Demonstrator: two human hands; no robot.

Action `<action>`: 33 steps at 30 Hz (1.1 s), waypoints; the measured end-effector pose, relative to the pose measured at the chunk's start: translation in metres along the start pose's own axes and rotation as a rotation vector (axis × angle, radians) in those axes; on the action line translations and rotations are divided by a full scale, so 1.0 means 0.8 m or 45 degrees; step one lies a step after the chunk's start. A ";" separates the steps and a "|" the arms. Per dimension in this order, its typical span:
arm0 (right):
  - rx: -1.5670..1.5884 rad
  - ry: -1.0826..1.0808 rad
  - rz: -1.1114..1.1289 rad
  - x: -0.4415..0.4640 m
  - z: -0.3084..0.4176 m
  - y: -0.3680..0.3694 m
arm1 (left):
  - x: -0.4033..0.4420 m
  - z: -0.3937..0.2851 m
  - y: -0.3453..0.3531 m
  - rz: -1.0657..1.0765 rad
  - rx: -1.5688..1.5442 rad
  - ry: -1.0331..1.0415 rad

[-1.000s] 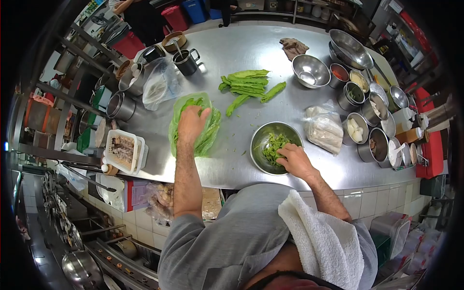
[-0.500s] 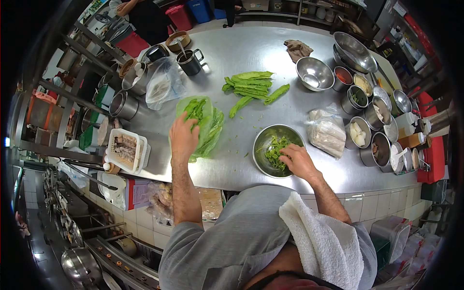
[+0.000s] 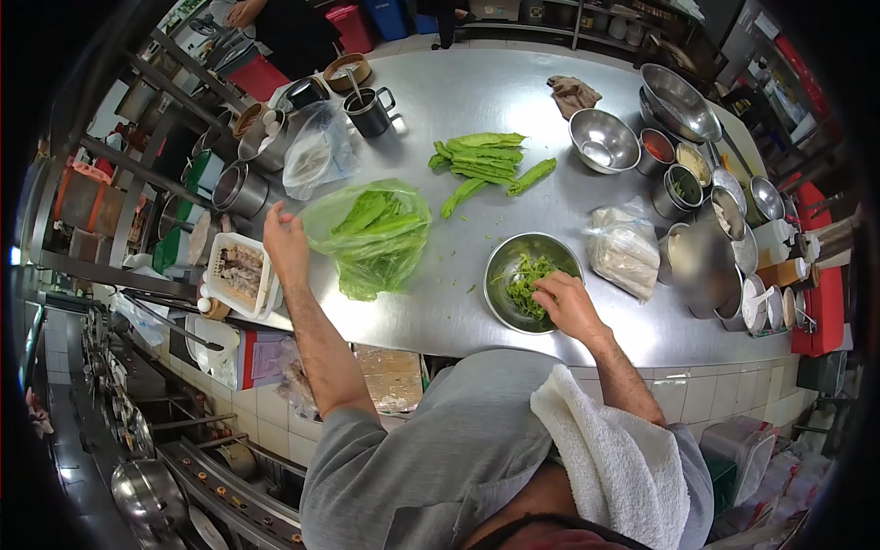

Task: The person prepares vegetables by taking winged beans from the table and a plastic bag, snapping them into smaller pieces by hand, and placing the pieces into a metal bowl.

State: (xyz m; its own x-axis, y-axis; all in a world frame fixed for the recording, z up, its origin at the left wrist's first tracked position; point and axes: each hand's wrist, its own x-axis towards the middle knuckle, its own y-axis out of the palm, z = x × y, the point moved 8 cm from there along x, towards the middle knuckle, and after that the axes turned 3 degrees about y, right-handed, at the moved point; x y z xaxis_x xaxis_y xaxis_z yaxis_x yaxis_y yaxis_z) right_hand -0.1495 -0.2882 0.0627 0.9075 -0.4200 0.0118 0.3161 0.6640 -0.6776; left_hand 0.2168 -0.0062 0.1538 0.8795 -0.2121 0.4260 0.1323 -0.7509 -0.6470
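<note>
My left hand [image 3: 287, 243] is at the left edge of a translucent green plastic bag [image 3: 380, 275], fingers curled on its stretched rim. Long green leaves [image 3: 371, 213] lie in the bag. To the right, my right hand [image 3: 566, 298] reaches into a steel mixing bowl [image 3: 496, 310], its fingers closed on some of the torn leafy greens [image 3: 526, 286] there. Beyond the bowl, a stack of long lettuce leaves [image 3: 481, 158] lies on the metal table [image 3: 440, 321], with a single leaf [image 3: 532, 177] beside it.
A clear bag of white contents [image 3: 623, 252] and an empty steel bowl [image 3: 605, 140] stand on the right, near several ingredient containers. At left are a dark mug [image 3: 368, 112], a clear plastic bag [image 3: 316, 151] and a white basket [image 3: 240, 275]. Another person [image 3: 293, 32] stands at the far left.
My left hand has moved left from over the leaves, and the green bag's side is now drawn out toward it. My right hand stays in the bowl.
</note>
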 end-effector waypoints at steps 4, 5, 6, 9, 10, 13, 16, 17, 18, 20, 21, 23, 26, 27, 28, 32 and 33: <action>-0.059 -0.078 -0.063 0.000 0.010 0.000 | -0.035 -0.104 0.011 -0.242 0.253 0.589; -0.073 -0.089 -0.053 0.000 0.013 0.001 | -0.049 -0.127 0.033 -0.112 0.021 0.582; -0.076 -0.085 -0.053 -0.001 0.014 0.002 | -0.068 -0.152 0.058 0.018 -0.210 0.567; -0.091 -0.130 -0.046 -0.001 0.021 0.006 | -0.131 -0.187 0.166 0.434 -0.348 0.700; -0.085 -0.134 -0.043 -0.003 0.023 0.007 | -0.142 -0.187 0.198 0.533 -0.388 0.658; -0.058 -0.120 -0.032 -0.011 0.027 0.006 | -0.147 -0.169 0.268 0.455 -0.110 0.674; -0.007 -0.092 0.008 -0.021 0.033 0.000 | -0.147 -0.147 0.311 0.448 0.167 0.670; 0.038 -0.081 0.017 -0.025 0.033 -0.001 | -0.148 -0.141 0.319 0.452 0.163 0.682; 0.083 -0.070 0.026 -0.028 0.032 -0.003 | -0.146 -0.132 0.328 0.557 0.219 0.620; 0.119 -0.048 0.019 -0.031 0.030 -0.008 | -0.147 -0.124 0.340 0.666 0.272 0.569; 0.153 -0.032 0.024 -0.032 0.028 -0.009 | -0.150 -0.127 0.337 0.733 0.239 0.522; 0.155 -0.023 0.009 -0.030 0.026 -0.012 | -0.154 -0.138 0.321 0.803 0.206 0.486; 0.179 -0.024 -0.032 -0.021 0.027 -0.019 | -0.140 -0.177 0.253 0.447 -0.092 0.579; 0.199 -0.032 -0.053 -0.016 0.029 -0.022 | -0.132 -0.185 0.230 0.404 -0.267 0.519; 0.202 -0.030 -0.052 -0.012 0.032 -0.022 | -0.126 -0.191 0.209 0.359 -0.439 0.455; 0.211 -0.139 -0.135 0.013 0.059 -0.033 | -0.110 -0.210 0.151 0.241 -0.701 0.401; 0.237 -0.147 -0.162 0.020 0.067 -0.038 | -0.112 -0.221 0.136 0.206 -0.643 0.512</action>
State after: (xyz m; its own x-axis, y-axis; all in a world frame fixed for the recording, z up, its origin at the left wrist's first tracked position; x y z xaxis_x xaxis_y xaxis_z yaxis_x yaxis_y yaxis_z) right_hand -0.1301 -0.2821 0.1226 0.8793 -0.4412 0.1793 0.4657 0.7175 -0.5180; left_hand 0.0713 -0.1793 0.1570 0.6181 -0.4902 0.6146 -0.3037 -0.8700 -0.3884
